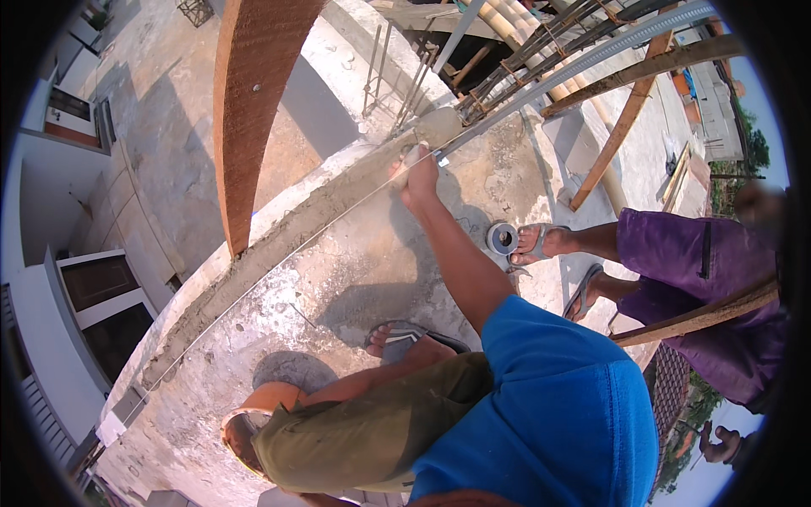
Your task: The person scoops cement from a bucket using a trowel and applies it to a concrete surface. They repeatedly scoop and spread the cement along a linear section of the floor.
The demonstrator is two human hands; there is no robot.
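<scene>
R hand [416, 177] at string line [253, 291] along nr edge of mortar ledge [296, 224]; grip: can't tell, fingers partly hidden. Timber post [253, 93] at ledge's far edge. Concrete slab [279, 317] gives room betw. ledge & reel [502, 226], co-worker's foot [557, 242].

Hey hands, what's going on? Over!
Right hand at mortar strip; left hand out of view. Strip looks grey, rough. Wooden post hides part of strip.

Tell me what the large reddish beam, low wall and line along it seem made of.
Beam: wood, rough and unpainted, judging by its brown grain. Low wall: probably cement or mortar, from its matte, gritty grey face. Line: thin pale string, too fine to tell cotton from nylon.
</scene>
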